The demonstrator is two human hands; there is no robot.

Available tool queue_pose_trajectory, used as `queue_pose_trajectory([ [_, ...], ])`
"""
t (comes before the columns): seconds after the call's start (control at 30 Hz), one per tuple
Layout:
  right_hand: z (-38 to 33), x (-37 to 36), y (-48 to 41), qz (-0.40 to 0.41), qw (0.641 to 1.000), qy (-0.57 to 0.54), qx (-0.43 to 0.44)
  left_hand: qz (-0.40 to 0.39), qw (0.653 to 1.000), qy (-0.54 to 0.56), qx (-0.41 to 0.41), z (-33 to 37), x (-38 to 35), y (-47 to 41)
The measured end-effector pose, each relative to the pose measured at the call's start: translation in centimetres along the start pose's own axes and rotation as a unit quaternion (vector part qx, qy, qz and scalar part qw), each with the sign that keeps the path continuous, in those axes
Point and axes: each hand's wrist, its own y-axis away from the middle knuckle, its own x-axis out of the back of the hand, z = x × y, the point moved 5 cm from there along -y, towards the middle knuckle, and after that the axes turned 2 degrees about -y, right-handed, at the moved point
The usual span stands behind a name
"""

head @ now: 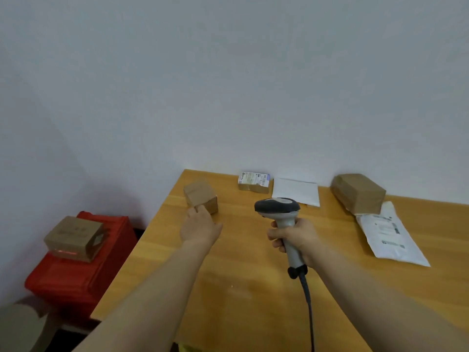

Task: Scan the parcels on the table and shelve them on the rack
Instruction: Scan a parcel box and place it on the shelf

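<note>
Cardboard box point(200, 196) at desk point(253, 288) far-left corner: left hand point(200, 227) fingertips touch it, grip loose, not closed. Right hand point(294, 237) grip wraps scanner point(279, 212). Five parcels on desk, unshelved; rack unseen. Judged early.

The scanner cable point(310, 316) runs off the bottom edge.

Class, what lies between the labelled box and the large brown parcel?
The head view shows a flat white envelope between the labelled box and large brown parcel.
</note>
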Motion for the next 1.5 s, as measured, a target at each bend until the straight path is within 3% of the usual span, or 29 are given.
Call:
queue_pose_trajectory([
  [0.17, -0.6, -1.6, -8.2, -0.029, 0.997, 0.003, -0.065, -0.008, 0.991, 0.075, 0.108, 0.4, -2.7, -9.7],
  [0.3, 0.5, -2.0, -12.5, -0.035, 0.994, 0.021, -0.100, -0.044, 0.964, 0.156, 0.210, 0.4, -5.7, -15.7],
  [0.4, 1.4, -2.0, -14.3, -0.035, 0.991, 0.035, -0.122, -0.066, 0.947, 0.166, 0.268, 0.0, -7.7, -18.0],
  [0.6, 2.0, -1.2, -16.1, -0.029, 0.990, 0.048, -0.131, -0.038, 0.911, 0.242, 0.331, -1.9, -9.5, -19.3],
  [0.7, 1.4, -0.9, -15.7, -0.040, 0.990, 0.051, -0.124, -0.035, 0.873, 0.354, 0.333, -2.7, -9.2, -18.6],
  [0.83, 0.2, -0.6, -14.3, -0.056, 0.992, 0.042, -0.106, -0.104, 0.776, 0.572, 0.245, -1.1, -7.4, -15.6],
  [0.9, -0.6, -0.4, -13.1, -0.065, 0.993, 0.036, -0.092, -0.141, 0.747, 0.617, 0.203, 0.2, -6.0, -13.0],
  [1.17, -3.2, 3.2, -5.2, -0.068, 0.997, -0.018, 0.018, -0.191, 0.747, 0.627, 0.111, 3.4, -1.0, 0.5],
  [1.33, -4.4, 5.4, -0.5, -0.059, 0.992, -0.082, 0.071, -0.169, 0.796, 0.571, 0.109, 3.2, 1.6, 7.5],
  [1.5, -5.1, 5.5, 2.8, -0.060, 0.984, -0.135, 0.102, -0.181, 0.804, 0.560, 0.085, 3.2, 4.1, 12.2],
])
